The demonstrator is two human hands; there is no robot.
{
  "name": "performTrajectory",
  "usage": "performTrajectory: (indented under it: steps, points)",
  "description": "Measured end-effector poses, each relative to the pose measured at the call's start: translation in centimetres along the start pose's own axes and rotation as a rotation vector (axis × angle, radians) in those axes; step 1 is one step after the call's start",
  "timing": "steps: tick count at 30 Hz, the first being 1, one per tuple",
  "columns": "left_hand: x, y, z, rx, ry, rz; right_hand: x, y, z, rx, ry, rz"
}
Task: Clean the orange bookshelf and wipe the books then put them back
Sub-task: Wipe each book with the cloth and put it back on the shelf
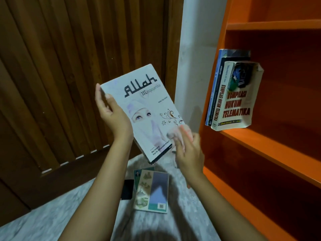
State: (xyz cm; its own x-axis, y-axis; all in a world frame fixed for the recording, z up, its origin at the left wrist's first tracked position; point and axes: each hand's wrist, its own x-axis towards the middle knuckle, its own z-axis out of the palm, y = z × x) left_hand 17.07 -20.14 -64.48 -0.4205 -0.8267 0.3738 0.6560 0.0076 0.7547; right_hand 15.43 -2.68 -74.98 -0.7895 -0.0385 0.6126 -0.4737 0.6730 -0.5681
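We judge the paperback (147, 110) light, bendy, slick: left hand (112, 117) clamps its long edge, right hand (188, 153) pinches cloth (180, 133) against the cover.

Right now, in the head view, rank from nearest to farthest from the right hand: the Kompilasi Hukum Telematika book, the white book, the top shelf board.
1. White book: just left, met by the right hand through its cloth.
2. Kompilasi Hukum Telematika book: upright in the bookshelf, up and right.
3. Top shelf board: highest, at upper right.

Home room: orange bookshelf (271, 146), slatted wooden door (69, 66), marble floor (43, 218).
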Motion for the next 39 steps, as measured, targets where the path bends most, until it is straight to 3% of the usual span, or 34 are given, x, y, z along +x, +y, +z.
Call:
performTrajectory:
  steps: [5,11,22,25,30,39]
  points:
    - [-2.3,1.1,2.4,-0.045,-0.221,-0.023,6.1,-1.1,-2.6,0.122,0.117,0.222]
    - [-5.7,1.5,7.3,-0.076,-0.475,-0.006,10.1,-0.5,-8.8,0.561,0.271,0.221]
    - [-13.0,-1.7,18.8,-0.042,-0.735,0.041,15.1,8.5,-16.9,0.551,0.650,0.172]
    - [-13.2,-3.4,21.2,0.068,-0.772,0.158,16.8,10.1,-16.6,0.610,0.719,0.231]
    - [-13.1,-6.8,22.8,0.197,-0.769,0.353,18.1,12.2,-14.6,0.686,0.841,0.170]
    - [-12.1,-8.7,24.6,0.273,-0.757,0.445,21.1,13.6,-12.7,0.748,0.864,0.163]
